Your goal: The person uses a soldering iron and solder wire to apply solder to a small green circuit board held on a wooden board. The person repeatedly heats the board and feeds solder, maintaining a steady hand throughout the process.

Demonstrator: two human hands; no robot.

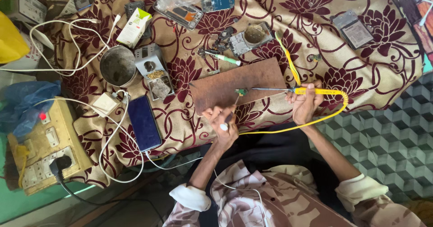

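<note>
Hands meet over a brown board laid on a flowered cloth. The right hand is clenched around the yellow handle of a soldering iron, whose thin metal tip reaches leftward across the board to a small green part. The iron's yellow cord loops out to the right of that hand and runs back beneath both wrists. The left hand is closed on a slim dark tool, probably tweezers, with a pale end showing at the fingers; its point angles up to the same green part, which sits at the near edge of the board, between the two hands.

Beyond the left hand lie a dark phone on a white cable, a round metal tin and a small grey stand. Farther beyond the board sit opened phone parts and a green-tipped screwdriver. A switchboard with a black plug lies well to the left.
</note>
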